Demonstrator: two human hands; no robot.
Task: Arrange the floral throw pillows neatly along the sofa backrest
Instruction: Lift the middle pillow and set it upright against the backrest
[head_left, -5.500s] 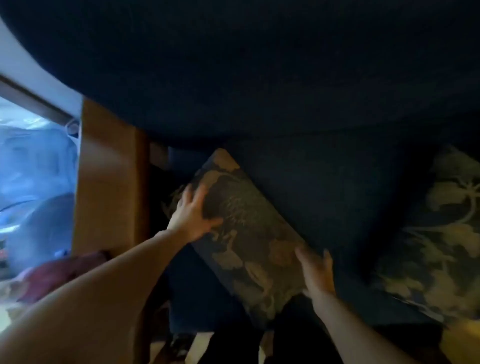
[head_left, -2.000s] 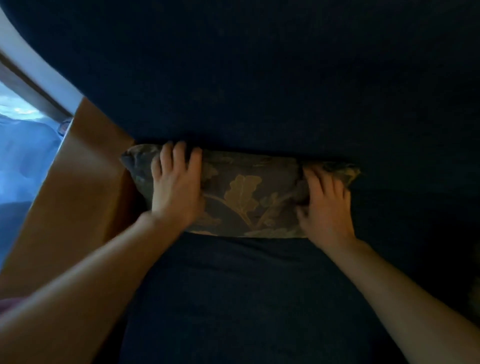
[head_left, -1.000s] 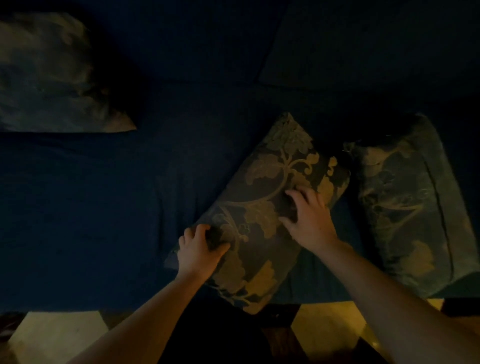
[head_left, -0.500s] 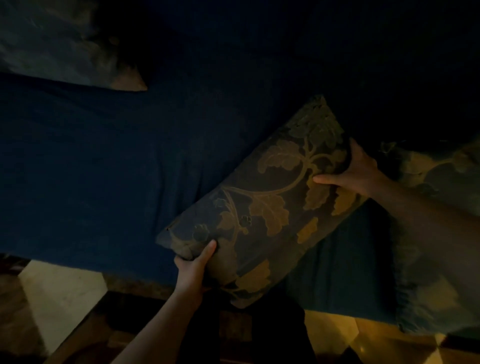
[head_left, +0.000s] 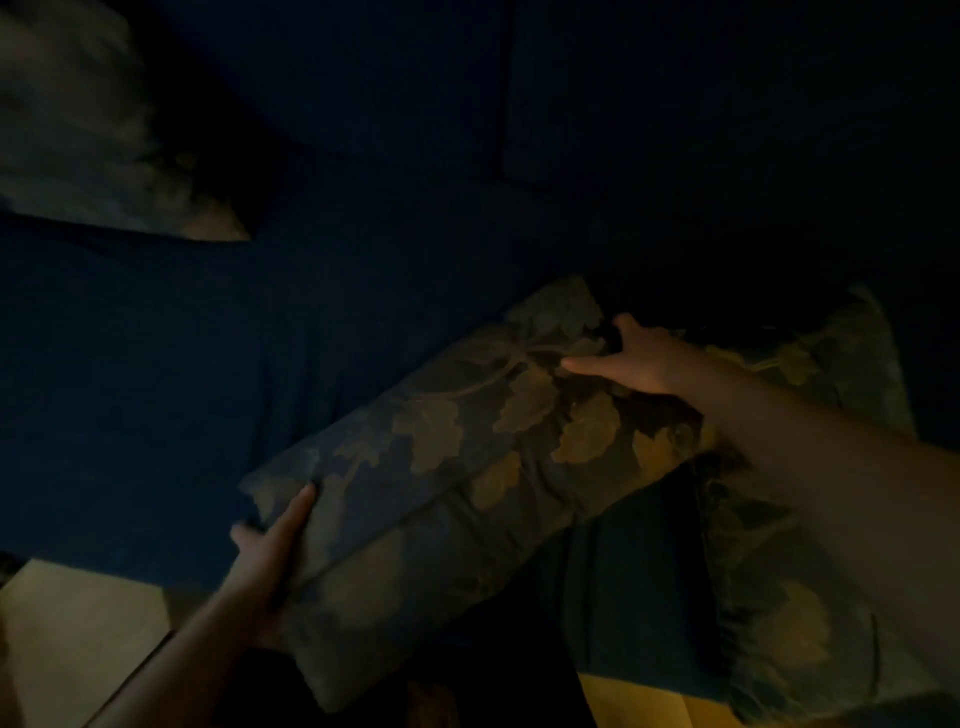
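I hold a dark floral throw pillow (head_left: 457, 478) with gold leaves, lifted and tilted over the front of the dark blue sofa seat (head_left: 156, 374). My left hand (head_left: 270, 551) grips its lower left corner. My right hand (head_left: 634, 358) grips its upper right edge. A second floral pillow (head_left: 789, 597) lies on the seat at the right, partly under my right forearm. A third floral pillow (head_left: 78, 135) leans against the backrest (head_left: 675, 104) at the upper left. The scene is very dim.
The sofa's front edge runs along the bottom, with pale floor (head_left: 72, 634) below it at the left and yellowish floor (head_left: 639, 701) at the lower right. Dark seat fabric lies between the left pillow and the held one.
I left the pillow stood against the backrest at the left, then took hold of the middle pillow. In the last half second it has risen and turned flatter, my right hand shifting along its top edge.
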